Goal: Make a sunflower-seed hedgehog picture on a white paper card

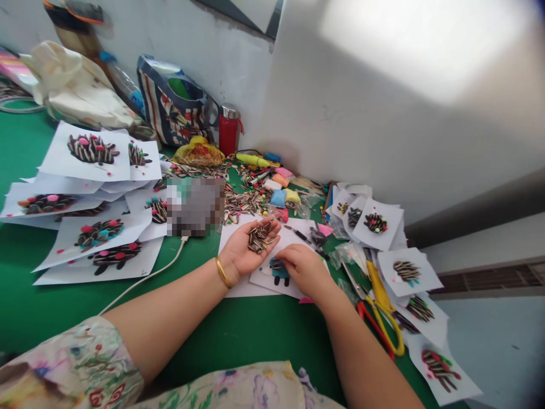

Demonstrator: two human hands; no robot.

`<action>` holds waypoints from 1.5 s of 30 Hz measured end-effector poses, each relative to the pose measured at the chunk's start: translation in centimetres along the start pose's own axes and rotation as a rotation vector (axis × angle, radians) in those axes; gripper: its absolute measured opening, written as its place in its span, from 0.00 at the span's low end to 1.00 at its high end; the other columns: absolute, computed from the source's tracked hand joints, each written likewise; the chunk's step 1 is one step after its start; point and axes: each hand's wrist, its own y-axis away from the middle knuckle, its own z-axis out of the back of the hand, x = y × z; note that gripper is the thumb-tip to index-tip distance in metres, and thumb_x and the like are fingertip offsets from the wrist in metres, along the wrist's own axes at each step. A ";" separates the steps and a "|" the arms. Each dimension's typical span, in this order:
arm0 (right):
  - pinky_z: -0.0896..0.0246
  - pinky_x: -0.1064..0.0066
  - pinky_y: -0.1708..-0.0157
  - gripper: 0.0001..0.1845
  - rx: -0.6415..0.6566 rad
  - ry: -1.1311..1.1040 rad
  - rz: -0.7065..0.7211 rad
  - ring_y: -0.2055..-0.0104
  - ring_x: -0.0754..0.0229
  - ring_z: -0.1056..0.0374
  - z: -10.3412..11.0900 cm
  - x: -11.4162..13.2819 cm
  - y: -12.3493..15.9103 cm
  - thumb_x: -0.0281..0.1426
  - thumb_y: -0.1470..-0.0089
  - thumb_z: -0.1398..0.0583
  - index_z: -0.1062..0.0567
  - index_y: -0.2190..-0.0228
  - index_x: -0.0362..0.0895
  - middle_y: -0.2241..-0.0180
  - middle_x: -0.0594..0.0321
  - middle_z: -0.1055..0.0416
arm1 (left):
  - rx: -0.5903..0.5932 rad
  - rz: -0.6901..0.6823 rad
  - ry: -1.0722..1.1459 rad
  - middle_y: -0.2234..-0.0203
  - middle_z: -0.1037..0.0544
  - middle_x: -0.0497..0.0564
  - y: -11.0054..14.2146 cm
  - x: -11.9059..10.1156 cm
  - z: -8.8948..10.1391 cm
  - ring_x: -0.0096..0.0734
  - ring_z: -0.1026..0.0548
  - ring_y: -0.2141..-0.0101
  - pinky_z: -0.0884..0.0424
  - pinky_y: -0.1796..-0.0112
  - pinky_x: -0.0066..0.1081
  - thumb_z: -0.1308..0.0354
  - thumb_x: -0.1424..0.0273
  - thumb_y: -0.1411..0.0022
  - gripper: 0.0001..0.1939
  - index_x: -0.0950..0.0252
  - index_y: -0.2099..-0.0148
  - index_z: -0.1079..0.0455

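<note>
Saw, toward the back of the green surface (264, 329), a striped tote bag (172, 108) with blue trim, upright and open, with something green inside. Noticed a red flask (229, 133) with a silvery lid just right of it, near the pale wall (340, 125). Found a cream cloth bag (70, 94) slumped farther left, and a grey ring (19, 109) at the far left edge. Traced a white cable (158, 272) from a pixelated object (196, 206). Caught a bright patch of light (426, 45) high on the right.

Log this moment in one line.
left hand: palm up, holding striped sunflower seeds; right hand: over blue clay-like figure on white paper; behind: red silver-lidded bottle
</note>
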 end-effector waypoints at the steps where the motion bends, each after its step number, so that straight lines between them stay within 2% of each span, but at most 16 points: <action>1: 0.38 0.68 0.56 0.13 0.004 -0.003 0.009 0.59 0.59 0.32 0.0 0.0 0.0 0.20 0.43 0.43 0.23 0.62 0.45 0.64 0.60 0.26 | 0.001 -0.001 0.000 0.63 0.19 0.57 0.0 0.0 0.0 0.35 0.21 0.58 0.28 0.51 0.38 0.51 0.75 0.37 0.12 0.68 0.58 0.26; 8: 0.38 0.68 0.55 0.15 -0.003 0.016 0.051 0.58 0.58 0.33 -0.2 -0.1 -0.1 0.18 0.45 0.44 0.22 0.62 0.46 0.64 0.60 0.26 | -0.004 0.004 0.005 0.64 0.19 0.56 0.0 0.0 0.1 0.35 0.21 0.58 0.28 0.51 0.38 0.50 0.75 0.37 0.11 0.68 0.59 0.26; 20: 0.40 0.69 0.63 0.15 -0.007 0.188 0.145 0.64 0.59 0.34 -0.6 0.1 -0.6 0.20 0.45 0.44 0.20 0.65 0.45 0.68 0.60 0.27 | -0.013 -0.001 -0.004 0.65 0.19 0.56 0.1 0.0 -0.1 0.34 0.20 0.59 0.28 0.51 0.37 0.50 0.76 0.38 0.11 0.68 0.60 0.26; 30: 0.41 0.69 0.62 0.13 0.037 0.217 0.144 0.64 0.58 0.35 -0.5 0.2 -0.7 0.19 0.45 0.43 0.20 0.66 0.44 0.69 0.60 0.28 | 0.016 0.001 -0.008 0.63 0.19 0.57 -0.2 -0.1 0.2 0.35 0.20 0.58 0.27 0.52 0.38 0.50 0.75 0.37 0.11 0.68 0.58 0.26; 45: 0.42 0.69 0.62 0.14 0.025 0.228 0.143 0.64 0.59 0.35 -0.4 0.4 -0.6 0.19 0.44 0.44 0.20 0.64 0.45 0.68 0.60 0.28 | 0.044 0.003 -0.026 0.62 0.19 0.57 -0.2 -0.1 0.3 0.35 0.21 0.57 0.28 0.51 0.38 0.51 0.74 0.36 0.12 0.68 0.57 0.26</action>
